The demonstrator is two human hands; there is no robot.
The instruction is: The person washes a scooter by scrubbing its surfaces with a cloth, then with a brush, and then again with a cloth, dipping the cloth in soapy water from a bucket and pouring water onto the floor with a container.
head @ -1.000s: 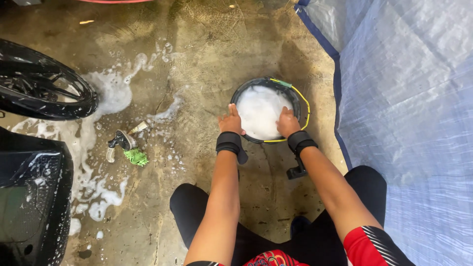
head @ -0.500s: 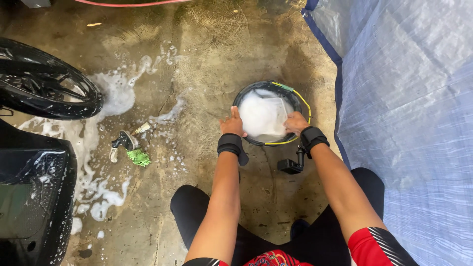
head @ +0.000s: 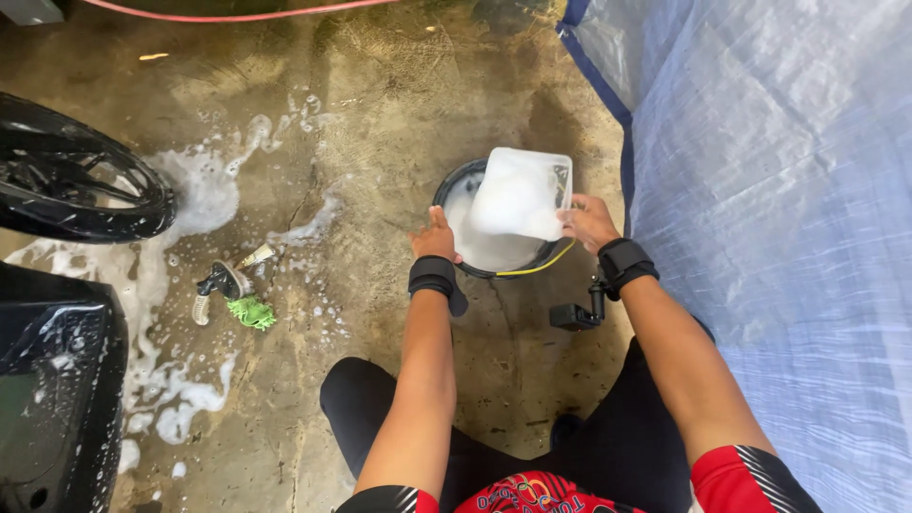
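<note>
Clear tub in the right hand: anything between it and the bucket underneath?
Nothing visible. The right hand holds the foam-filled clear tub tilted directly over the black bucket, whose suds lie open. The left hand rests on the near rim, aside.

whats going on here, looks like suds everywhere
A person crouches on a wet concrete floor. The right hand lifts a clear square plastic tub heaped with white foam above a round black bucket of suds. The left hand steadies the bucket's rim. Foam puddles spread toward a black wheel, with a brush and green mitt lying nearby.
</note>
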